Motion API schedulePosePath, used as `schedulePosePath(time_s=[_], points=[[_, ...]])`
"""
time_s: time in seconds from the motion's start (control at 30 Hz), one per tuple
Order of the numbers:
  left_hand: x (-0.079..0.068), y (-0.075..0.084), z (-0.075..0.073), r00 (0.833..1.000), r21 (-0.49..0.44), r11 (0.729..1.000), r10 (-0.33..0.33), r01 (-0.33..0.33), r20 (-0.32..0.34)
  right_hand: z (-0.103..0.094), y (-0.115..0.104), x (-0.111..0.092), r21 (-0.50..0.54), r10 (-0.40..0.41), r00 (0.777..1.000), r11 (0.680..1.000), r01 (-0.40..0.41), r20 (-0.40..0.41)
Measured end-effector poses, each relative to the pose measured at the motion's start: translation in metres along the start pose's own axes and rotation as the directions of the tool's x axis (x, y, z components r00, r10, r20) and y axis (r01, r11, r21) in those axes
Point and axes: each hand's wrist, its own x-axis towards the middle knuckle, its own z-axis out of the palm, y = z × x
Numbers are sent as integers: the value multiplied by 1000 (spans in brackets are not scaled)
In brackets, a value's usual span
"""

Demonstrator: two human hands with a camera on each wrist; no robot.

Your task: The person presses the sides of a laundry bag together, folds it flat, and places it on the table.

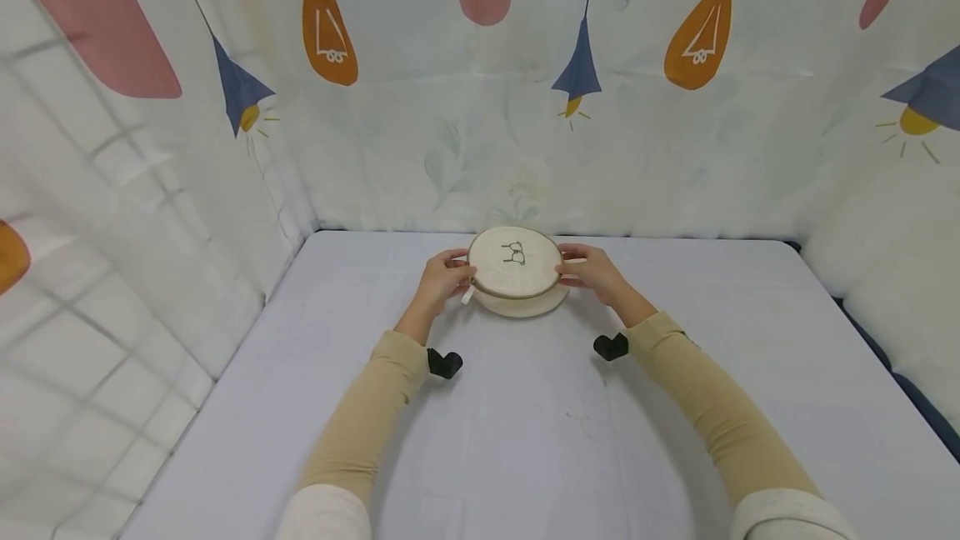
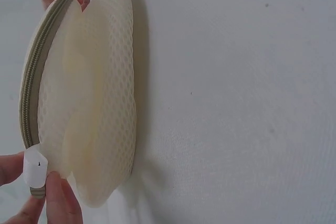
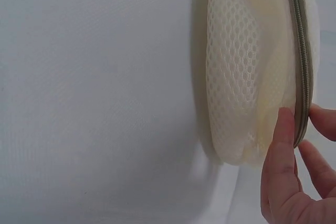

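Note:
A round cream mesh laundry bag [image 1: 516, 263] sits near the table's back edge, its lid marked with a small dark outline drawing. A greenish zipper [image 2: 34, 72] runs around the lid's rim and looks closed along the part that shows. My left hand [image 1: 444, 277] pinches the rim on the left, beside a white tag [image 2: 35, 166]. On the opposite side my right hand [image 1: 596, 273] pinches the rim between thumb and fingers. Below the lid, the honeycomb mesh side [image 3: 233, 72] is soft and creased. What the bag contains cannot be made out.
A white cloth covers the table [image 1: 525, 440]. Behind it hangs a pale curtain [image 1: 390, 148] printed with lamps and bulbs, and more fabric closes off both sides. Black heart-shaped pieces [image 1: 446, 364] stick out at both cuffs.

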Motion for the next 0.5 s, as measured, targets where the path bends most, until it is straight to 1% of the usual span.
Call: schedulePosePath(time_s=[0.13,0.33,0.5], points=[[2,-1,2,1000,1,1000,-2,2,-14,0,1,1,-28,-17,1000,999,17,2],[1,-1,4,1000,0,1000,-1,1,-15,0,4,2,-122,-38,999,992,38,10],[-1,-1,3,1000,15,1000,3,-2,-10,1,4,3,-148,-40,999,988,41,10]])
